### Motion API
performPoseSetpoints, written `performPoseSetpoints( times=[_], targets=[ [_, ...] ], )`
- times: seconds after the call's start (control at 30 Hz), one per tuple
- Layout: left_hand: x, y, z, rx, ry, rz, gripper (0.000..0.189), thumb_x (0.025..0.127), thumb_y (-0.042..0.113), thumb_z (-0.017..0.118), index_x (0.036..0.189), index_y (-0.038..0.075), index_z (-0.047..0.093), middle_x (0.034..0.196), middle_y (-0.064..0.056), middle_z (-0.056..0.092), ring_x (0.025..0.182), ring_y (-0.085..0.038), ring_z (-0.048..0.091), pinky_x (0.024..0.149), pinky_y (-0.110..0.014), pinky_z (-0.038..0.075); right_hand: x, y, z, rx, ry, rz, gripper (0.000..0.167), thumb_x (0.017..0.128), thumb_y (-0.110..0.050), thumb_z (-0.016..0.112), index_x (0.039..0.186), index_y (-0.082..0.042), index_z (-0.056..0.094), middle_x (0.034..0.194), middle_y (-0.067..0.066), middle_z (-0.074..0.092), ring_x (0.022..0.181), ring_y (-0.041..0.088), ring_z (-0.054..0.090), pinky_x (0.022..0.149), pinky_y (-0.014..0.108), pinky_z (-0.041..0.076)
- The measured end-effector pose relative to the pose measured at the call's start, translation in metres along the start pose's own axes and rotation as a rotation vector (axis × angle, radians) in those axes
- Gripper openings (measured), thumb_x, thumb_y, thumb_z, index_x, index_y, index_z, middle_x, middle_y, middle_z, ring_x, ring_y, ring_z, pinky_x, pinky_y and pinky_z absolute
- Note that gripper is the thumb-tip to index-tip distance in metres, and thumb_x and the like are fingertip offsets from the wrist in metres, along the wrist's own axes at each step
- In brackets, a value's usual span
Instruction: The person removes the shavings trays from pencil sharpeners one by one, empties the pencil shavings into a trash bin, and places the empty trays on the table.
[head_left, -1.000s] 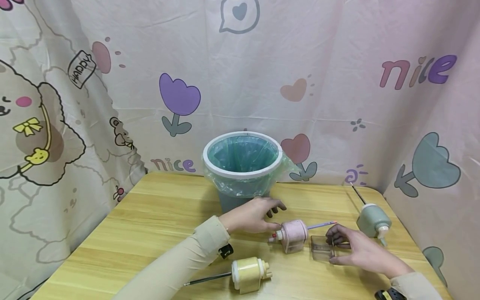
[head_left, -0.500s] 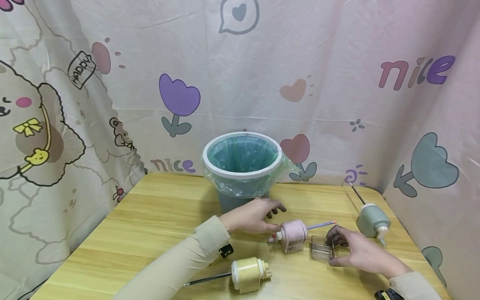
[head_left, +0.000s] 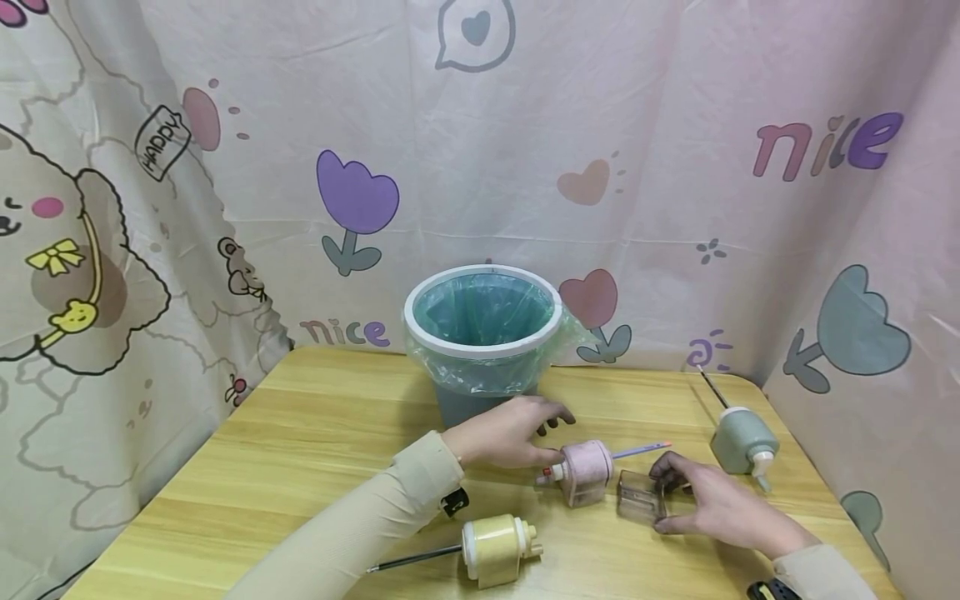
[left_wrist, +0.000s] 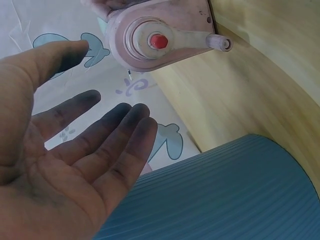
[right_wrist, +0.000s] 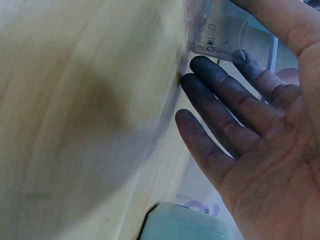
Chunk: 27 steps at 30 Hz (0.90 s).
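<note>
My left hand (head_left: pixel 504 433) hovers beside a pink hand-crank pencil sharpener (head_left: pixel 588 472), which lies with a purple pencil (head_left: pixel 641 451) stuck in it. In the left wrist view the fingers (left_wrist: pixel 107 145) are loosely extended and hold nothing; the sharpener's crank (left_wrist: pixel 200 40) has a red centre. To the right, my right hand (head_left: pixel 716 504) pinches a clear box, like a sharpener's shavings drawer (head_left: pixel 639 497), between thumb and fingers. Its wall with small lettering shows in the right wrist view, the drawer (right_wrist: pixel 217 32) near dark-smudged fingertips (right_wrist: pixel 202 65).
A grey-blue bin (head_left: pixel 457 407) with a green liner stands behind my left hand. The yellow sharpener (head_left: pixel 492 546), with a dark pencil, lies in front. A green sharpener (head_left: pixel 745 439) with a dark pencil sits on the right of the wooden table (head_left: pixel 315 450).
My right hand has tilted the clear drawer slightly, and it now sits a little further left. The left hand and the sharpeners hold their places.
</note>
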<state>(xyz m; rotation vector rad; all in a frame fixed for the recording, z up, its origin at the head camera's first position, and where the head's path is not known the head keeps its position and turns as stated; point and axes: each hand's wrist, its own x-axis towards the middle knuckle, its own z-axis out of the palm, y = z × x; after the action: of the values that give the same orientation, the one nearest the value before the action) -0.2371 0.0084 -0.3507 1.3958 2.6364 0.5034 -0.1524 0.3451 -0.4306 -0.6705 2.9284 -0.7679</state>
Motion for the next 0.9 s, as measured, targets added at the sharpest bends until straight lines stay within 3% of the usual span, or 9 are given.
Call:
performPoseSetpoints(
  times=[0.37,0.67,0.9],
  targets=[
    [0.002,0.003,0.0,-0.01,0.0,0.005,0.05,0.098,0.028,0.079,0.143,0.011,0.064,0.136,-0.005,0.071,0.109,-0.014,0.071,0.094,-0.016,0.057,-0.003,0.0,-0.003,0.022,0.015,0.021,0.07,0.077,-0.048,0.095,0.128,-0.01,0.066,0.119,-0.003,0.075,0.103,0.015,0.073,0.089,0.035,0.064],
    [0.003,0.005,-0.001,-0.007,0.0,0.005,0.049,0.098,0.028,0.079,0.143,0.013,0.064,0.133,-0.005,0.072,0.109,-0.014,0.071,0.093,-0.016,0.057,-0.005,-0.002,-0.011,0.02,0.004,0.054,0.08,0.078,-0.05,0.094,0.138,-0.007,0.064,0.121,0.001,0.077,0.106,0.022,0.074,0.088,0.038,0.065],
    [0.006,0.005,0.0,-0.007,-0.005,0.009,0.049,0.098,0.028,0.079,0.143,0.013,0.064,0.132,-0.005,0.072,0.109,-0.015,0.071,0.092,-0.016,0.057,-0.008,-0.001,-0.016,-0.013,0.086,0.027,0.076,0.077,-0.046,0.095,0.137,-0.008,0.066,0.119,0.001,0.078,0.104,0.02,0.075,0.088,0.04,0.065]
  ],
)
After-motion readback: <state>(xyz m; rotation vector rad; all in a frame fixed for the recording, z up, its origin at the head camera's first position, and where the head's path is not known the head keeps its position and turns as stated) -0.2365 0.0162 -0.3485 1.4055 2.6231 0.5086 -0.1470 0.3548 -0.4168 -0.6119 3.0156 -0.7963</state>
